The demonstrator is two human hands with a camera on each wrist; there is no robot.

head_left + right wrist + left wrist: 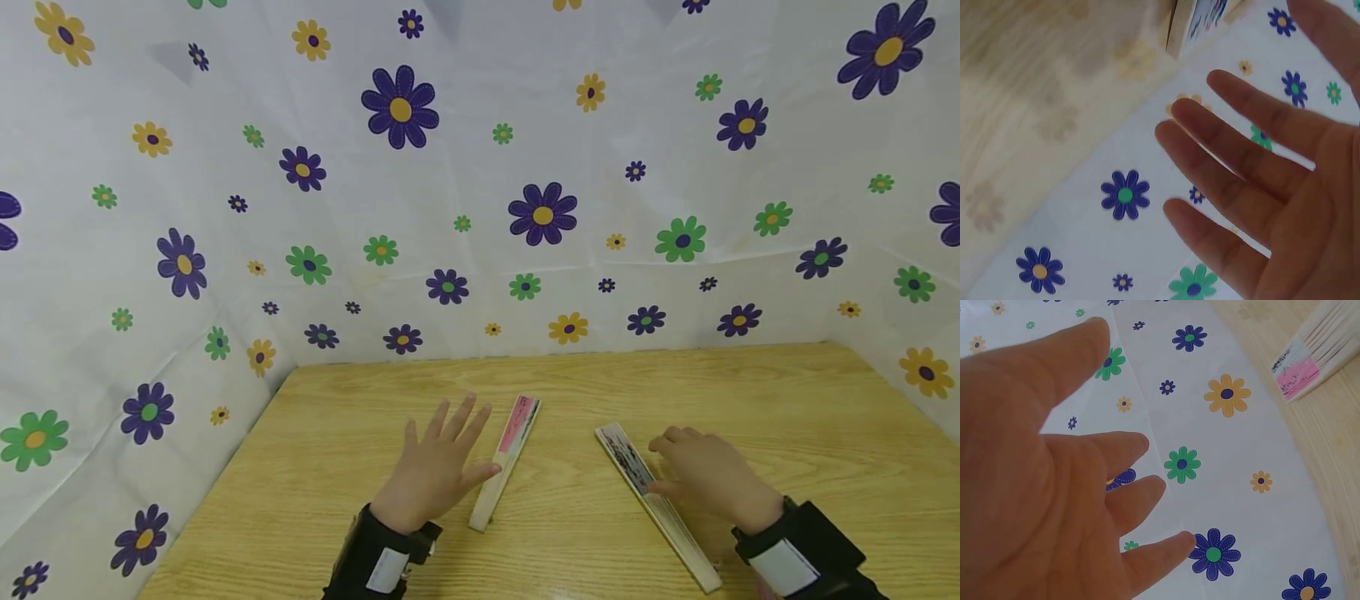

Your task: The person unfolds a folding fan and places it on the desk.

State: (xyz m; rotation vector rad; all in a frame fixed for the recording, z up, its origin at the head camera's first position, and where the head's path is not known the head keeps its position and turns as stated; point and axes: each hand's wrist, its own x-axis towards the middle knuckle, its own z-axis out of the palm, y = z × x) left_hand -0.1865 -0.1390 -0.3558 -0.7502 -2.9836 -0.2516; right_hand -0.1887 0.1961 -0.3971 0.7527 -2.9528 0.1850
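Note:
Two folded hand fans lie apart on the table, slanting toward each other at their far ends. The left fan [517, 427], pink and pale with light wooden ribs, also shows at the upper right of the left wrist view. Beside it my left hand [433, 479] is spread, palm down, its thumb overlapping the fan in the head view. The right fan [678, 529] carries a dark, multicoloured print; its edge appears at the top of the right wrist view. My right hand [712, 475] is just right of it, fingers loosely extended, thumb overlapping its side. Neither palm holds anything.
The wood-grain table [330, 467] reaches back to a white cloth [465, 175] printed with purple, green and yellow flowers. This cloth also runs along the left and right sides. Each wrist wears a black strap [806, 546] with a camera.

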